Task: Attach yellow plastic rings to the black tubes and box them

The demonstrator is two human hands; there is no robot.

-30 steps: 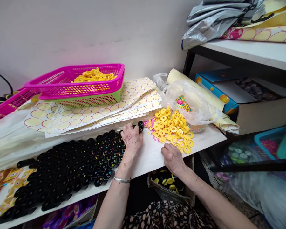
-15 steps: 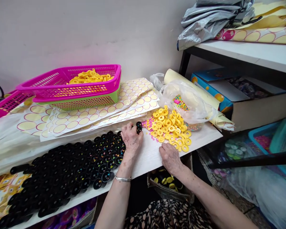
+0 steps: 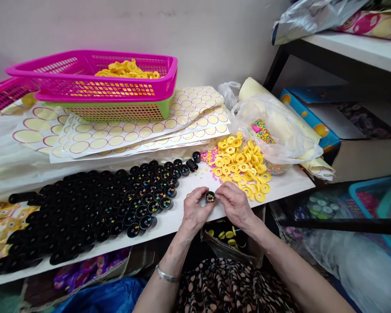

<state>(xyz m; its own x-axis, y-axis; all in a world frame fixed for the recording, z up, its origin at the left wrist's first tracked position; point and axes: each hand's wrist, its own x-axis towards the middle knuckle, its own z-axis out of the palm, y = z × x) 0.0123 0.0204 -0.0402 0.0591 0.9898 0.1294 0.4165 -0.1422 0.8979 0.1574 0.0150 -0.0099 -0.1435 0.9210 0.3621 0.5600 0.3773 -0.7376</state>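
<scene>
At lower centre of the frame, left hand (image 3: 195,210) and right hand (image 3: 235,203) together pinch one small black plastic cup holding coloured beads (image 3: 210,197), between many black cups (image 3: 94,208) left and one yellow ring pile (image 3: 241,163) above-right.

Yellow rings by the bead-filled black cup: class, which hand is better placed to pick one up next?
Probably the right hand: it lies beside the yellow rings, while the left hand holds the black cup on the far side.
</scene>
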